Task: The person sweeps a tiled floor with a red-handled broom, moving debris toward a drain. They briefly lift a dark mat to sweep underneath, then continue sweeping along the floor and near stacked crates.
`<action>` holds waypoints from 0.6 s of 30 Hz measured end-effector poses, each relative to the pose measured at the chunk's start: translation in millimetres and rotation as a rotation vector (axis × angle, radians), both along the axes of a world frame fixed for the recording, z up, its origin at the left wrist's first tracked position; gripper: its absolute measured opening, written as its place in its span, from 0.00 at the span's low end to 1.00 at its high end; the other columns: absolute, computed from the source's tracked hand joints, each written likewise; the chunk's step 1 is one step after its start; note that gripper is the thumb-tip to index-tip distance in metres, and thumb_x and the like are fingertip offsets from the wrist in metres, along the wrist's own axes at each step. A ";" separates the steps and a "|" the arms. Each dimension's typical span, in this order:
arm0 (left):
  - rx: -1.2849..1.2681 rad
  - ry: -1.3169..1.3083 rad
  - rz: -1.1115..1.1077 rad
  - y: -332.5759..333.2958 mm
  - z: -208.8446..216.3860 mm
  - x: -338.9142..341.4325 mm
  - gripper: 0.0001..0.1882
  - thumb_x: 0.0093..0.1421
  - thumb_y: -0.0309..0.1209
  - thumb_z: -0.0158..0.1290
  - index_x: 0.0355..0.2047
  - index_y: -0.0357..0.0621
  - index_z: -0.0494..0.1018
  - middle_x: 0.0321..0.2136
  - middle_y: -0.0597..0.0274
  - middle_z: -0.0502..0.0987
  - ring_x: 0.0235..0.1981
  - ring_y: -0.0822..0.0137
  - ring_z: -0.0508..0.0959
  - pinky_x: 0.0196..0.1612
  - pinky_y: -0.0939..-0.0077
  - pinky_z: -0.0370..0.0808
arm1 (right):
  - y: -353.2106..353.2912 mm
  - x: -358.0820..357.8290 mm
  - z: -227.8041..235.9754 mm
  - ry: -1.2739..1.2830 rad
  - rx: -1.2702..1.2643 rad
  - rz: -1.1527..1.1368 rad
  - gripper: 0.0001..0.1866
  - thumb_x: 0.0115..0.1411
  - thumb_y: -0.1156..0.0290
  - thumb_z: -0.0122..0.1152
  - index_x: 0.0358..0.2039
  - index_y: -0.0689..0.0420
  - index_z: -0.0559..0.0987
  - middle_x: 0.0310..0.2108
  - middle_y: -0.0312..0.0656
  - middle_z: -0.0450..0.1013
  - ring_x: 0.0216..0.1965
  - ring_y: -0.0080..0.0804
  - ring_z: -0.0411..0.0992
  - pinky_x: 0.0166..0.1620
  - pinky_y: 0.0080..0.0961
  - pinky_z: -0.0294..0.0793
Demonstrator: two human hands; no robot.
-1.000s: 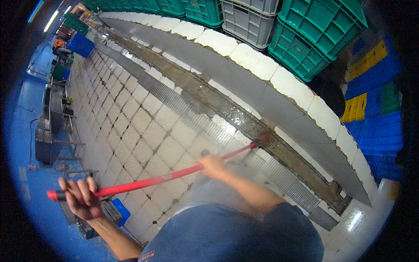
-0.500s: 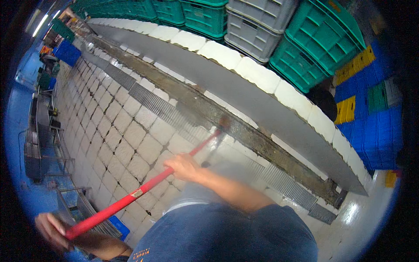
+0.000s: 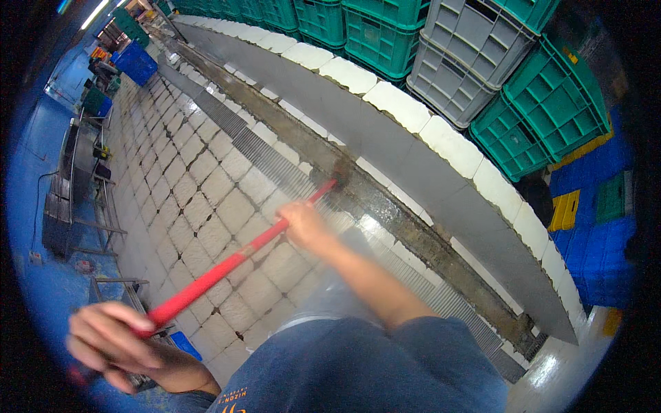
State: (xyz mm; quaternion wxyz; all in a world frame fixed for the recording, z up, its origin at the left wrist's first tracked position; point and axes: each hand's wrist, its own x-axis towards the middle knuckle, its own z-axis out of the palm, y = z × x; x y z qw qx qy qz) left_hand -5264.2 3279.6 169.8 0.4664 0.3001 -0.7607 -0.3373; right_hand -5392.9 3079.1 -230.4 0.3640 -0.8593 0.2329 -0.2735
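Observation:
Both hands grip a long red pole (image 3: pixel 215 277) slanting from the lower left up toward the drain. My left hand (image 3: pixel 113 342) is closed round its upper end, the fingers somewhat blurred. Farther down the shaft, my right hand (image 3: pixel 303 224) is closed round it. A small dark head (image 3: pixel 341 172) at the pole's far end is down in the open drain channel (image 3: pixel 375 208); its shape is too blurred to name. Wet, dark muck lines the channel near it.
Metal gratings (image 3: pixel 275 167) lie along the channel beside pale floor tiles (image 3: pixel 210 224). A low grey wall (image 3: pixel 413 162) topped with white tiles runs behind it. Green crates (image 3: pixel 551 110), grey crates (image 3: pixel 458 65) and blue crates (image 3: pixel 599 255) are stacked beyond. Metal racks (image 3: pixel 103 220) stand at left.
The whole view has shifted. My left hand has come up and inward with the pole's upper end. The pole's head has moved a little along the channel, away from the near right end.

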 end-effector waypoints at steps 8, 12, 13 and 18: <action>0.017 0.518 0.645 -54.9 -70.1 123.5 0.14 0.65 0.29 0.55 0.48 0.44 0.66 0.14 0.74 0.59 0.13 0.77 0.59 0.28 0.75 0.63 | -25.2 52.5 -18.9 0.078 0.156 -0.116 0.01 0.55 0.72 0.60 0.29 0.53 0.77 0.29 0.42 0.78 0.38 0.47 0.76 0.45 0.46 0.67; 0.027 0.301 0.223 -132.5 -77.1 124.8 0.08 0.63 0.27 0.57 0.41 0.40 0.77 0.21 0.63 0.71 0.22 0.67 0.73 0.39 0.56 0.75 | -109.9 127.1 -56.1 -0.118 0.167 -0.204 0.03 0.58 0.70 0.58 0.29 0.54 0.77 0.30 0.43 0.76 0.39 0.47 0.74 0.46 0.45 0.67; 0.095 0.154 0.035 -152.9 -72.6 124.3 0.07 0.65 0.29 0.54 0.39 0.41 0.78 0.20 0.63 0.72 0.22 0.66 0.74 0.41 0.52 0.75 | -129.0 144.3 -60.1 -0.142 0.185 -0.228 0.03 0.58 0.70 0.58 0.29 0.54 0.77 0.30 0.43 0.76 0.40 0.46 0.74 0.46 0.45 0.67; -0.028 -0.012 -0.228 -221.6 -5.4 168.3 0.19 0.70 0.42 0.49 0.25 0.46 0.78 0.13 0.66 0.70 0.16 0.65 0.72 0.46 0.42 0.76 | -171.4 197.4 -28.7 -0.263 0.095 -0.088 0.02 0.58 0.71 0.56 0.28 0.53 0.75 0.30 0.42 0.76 0.40 0.46 0.74 0.47 0.44 0.67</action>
